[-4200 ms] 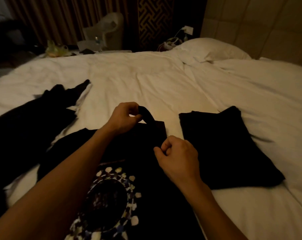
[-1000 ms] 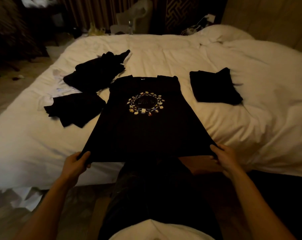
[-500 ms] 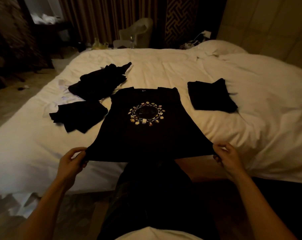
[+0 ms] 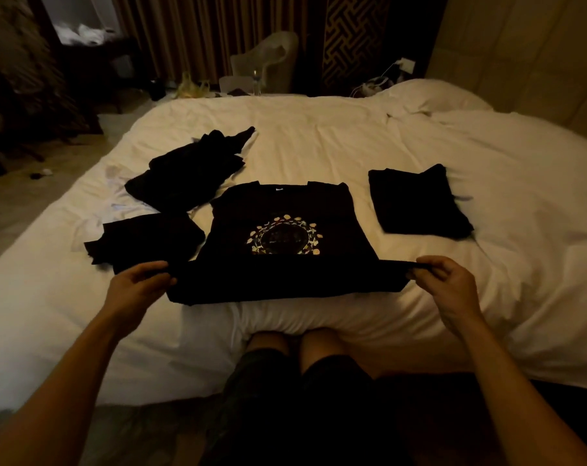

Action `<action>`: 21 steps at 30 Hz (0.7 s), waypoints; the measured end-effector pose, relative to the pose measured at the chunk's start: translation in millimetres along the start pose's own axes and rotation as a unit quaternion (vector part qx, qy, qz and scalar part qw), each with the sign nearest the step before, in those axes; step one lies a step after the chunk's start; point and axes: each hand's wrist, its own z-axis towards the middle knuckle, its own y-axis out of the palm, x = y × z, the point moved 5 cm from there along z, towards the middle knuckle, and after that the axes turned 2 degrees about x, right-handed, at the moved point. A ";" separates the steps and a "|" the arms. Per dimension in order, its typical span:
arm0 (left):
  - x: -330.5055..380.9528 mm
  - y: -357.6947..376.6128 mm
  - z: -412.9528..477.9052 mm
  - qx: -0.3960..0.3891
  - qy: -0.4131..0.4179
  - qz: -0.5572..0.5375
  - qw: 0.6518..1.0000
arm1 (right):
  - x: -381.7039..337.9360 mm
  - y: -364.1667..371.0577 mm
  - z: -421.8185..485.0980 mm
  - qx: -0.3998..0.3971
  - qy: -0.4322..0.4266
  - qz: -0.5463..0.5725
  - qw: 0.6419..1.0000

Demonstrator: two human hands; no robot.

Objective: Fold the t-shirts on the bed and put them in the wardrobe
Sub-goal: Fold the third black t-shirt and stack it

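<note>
A black t-shirt with a round printed wreath [image 4: 285, 223] lies face up on the white bed [image 4: 319, 139], near its front edge. My left hand [image 4: 135, 290] pinches the shirt's bottom left corner and my right hand [image 4: 448, 287] pinches the bottom right corner. The hem is lifted and carried forward over the lower part of the shirt, covering the bottom of the print. A folded black t-shirt [image 4: 416, 203] lies to the right. A crumpled black garment [image 4: 188, 173] and another dark garment [image 4: 144, 240] lie to the left.
A white pillow [image 4: 426, 95] sits at the far right by the padded headboard. A pale chair [image 4: 272, 62], a glass and clutter stand beyond the bed before the curtains. My legs press against the bed's front edge. Floor shows at left.
Both hands have lifted the hem from the bed's front edge and brought it forward over the shirt, so the lower half now folds up across the print.
</note>
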 end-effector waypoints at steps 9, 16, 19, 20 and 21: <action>45.1 34.7 77.2 0.037 0.140 0.176 0.974 | -14.1 22.4 82.7 0.062 -0.077 -0.111 0.989; 26.5 50.6 133.2 -0.008 -0.019 0.054 0.998 | 8.1 42.3 138.3 0.077 -0.057 -0.145 0.985; 23.2 51.4 147.6 -0.036 -0.003 0.163 0.986 | 20.6 48.4 156.3 0.070 -0.049 -0.161 0.983; 22.8 52.0 150.1 -0.049 0.003 0.198 0.979 | 24.6 50.4 160.6 0.069 -0.045 -0.168 0.982; 22.4 52.9 152.1 -0.062 0.007 0.226 0.972 | 28.7 52.1 164.0 0.070 -0.042 -0.171 0.982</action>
